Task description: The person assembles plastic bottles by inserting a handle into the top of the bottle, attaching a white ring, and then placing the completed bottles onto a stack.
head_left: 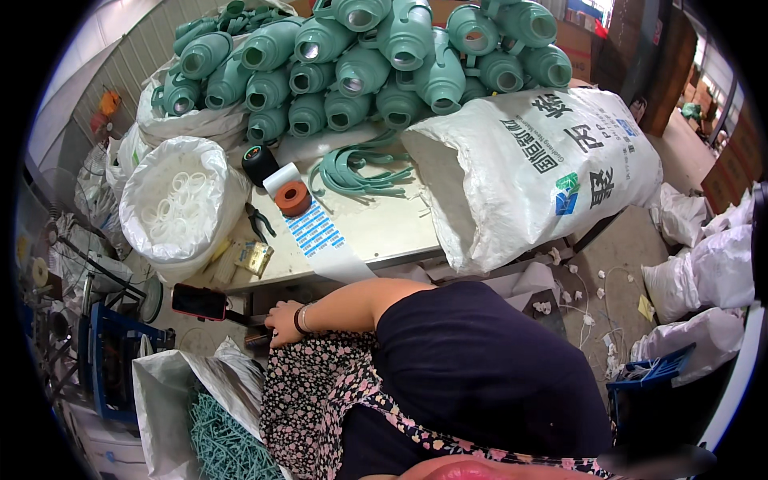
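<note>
Judged step: a low reach beside the surface (392, 220). Best done with wrist clear of its edge, phone (198, 303) unbumped, fingers in sight.

Right hand (284, 322): arm crosses leftward, back of hand up, fingers bent down by a dark part (257, 340). Cannot tell whether the grip holds it. Part lies between phone and apron (316, 376), near the sack (156, 384). Left hand: unseen, grip unknown.

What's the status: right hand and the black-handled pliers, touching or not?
Apart. The head view shows a stretch of white tabletop between the right hand and the black-handled pliers.
</note>
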